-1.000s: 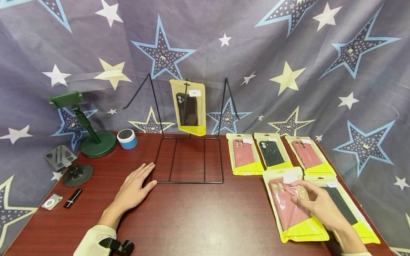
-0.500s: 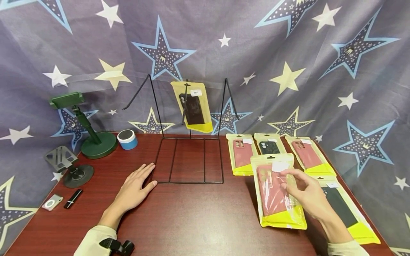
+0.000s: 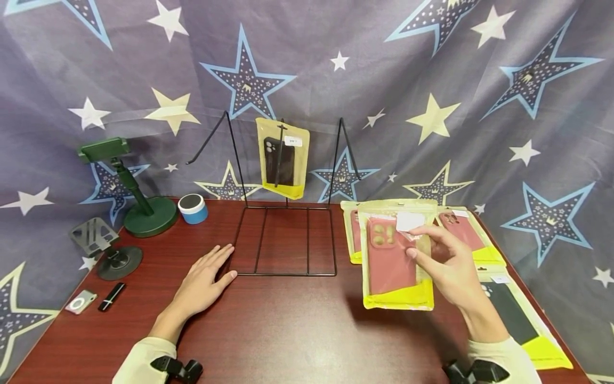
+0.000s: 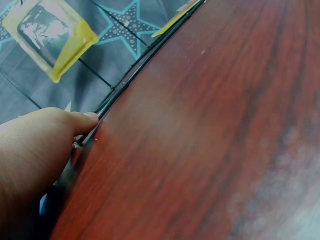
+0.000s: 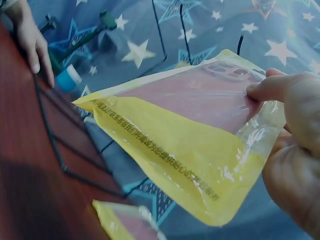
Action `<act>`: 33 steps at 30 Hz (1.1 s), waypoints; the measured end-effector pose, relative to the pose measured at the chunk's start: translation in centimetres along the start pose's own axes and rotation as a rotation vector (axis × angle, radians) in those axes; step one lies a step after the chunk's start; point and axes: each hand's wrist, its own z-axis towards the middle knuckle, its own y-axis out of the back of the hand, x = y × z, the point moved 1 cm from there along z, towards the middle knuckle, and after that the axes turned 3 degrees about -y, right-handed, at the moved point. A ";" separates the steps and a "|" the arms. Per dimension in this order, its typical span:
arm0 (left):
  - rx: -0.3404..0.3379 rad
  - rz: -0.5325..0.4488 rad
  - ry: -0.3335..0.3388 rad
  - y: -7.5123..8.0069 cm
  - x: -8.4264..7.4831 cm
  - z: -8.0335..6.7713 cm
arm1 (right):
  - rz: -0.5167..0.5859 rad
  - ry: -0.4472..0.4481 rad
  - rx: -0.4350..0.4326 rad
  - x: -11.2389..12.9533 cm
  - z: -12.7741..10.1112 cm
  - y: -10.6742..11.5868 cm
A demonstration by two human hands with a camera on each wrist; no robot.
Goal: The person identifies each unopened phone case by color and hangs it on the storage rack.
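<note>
Right hand (image 3: 448, 269) pinches red case packet (image 3: 394, 256) near top edge, lifted off surface (image 3: 288, 330). Left hand (image 3: 203, 282) flat, released, touching wire rack (image 3: 285, 240) base. I'd judge: steady rack, align packet's hang hole with hook.

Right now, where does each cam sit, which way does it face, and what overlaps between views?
Head: worn on the head, faces forward and down over the table to the wire rack; shows the left hand flat by the rack and the right hand holding the red case packet.
Left wrist: low by the left hand, looks along the tabletop to the hanging packet.
Right wrist: behind the right hand, looks past the red case packet toward the rack.
Shared: head and right wrist both show that packet.
</note>
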 end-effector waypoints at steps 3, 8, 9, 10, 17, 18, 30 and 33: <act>0.000 -0.001 0.002 0.0 0.0 0.0 | 0.055 0.071 -0.010 0.7 0.5 -0.7; 0.002 -0.004 0.006 0.1 0.0 -0.1 | 0.159 0.196 -0.001 1.5 1.7 -2.1; 0.003 -0.004 0.006 0.1 0.0 -0.1 | 0.161 0.205 -0.004 1.6 1.9 -2.3; 0.005 -0.005 0.006 0.1 -0.1 -0.1 | 0.165 0.212 -0.006 1.7 2.2 -2.6; 0.007 -0.011 0.004 0.1 -0.2 -0.1 | 0.163 0.207 -0.021 1.9 3.4 -4.1; 0.007 -0.009 0.004 0.1 -0.1 -0.1 | 0.164 0.201 -0.017 1.9 3.6 -4.3; -0.012 -0.007 -0.011 0.2 -0.6 -0.1 | 0.154 0.147 -0.007 1.0 4.9 -5.8; -0.028 -0.008 -0.019 0.3 -0.7 -0.2 | 0.139 0.130 0.000 0.6 5.5 -6.0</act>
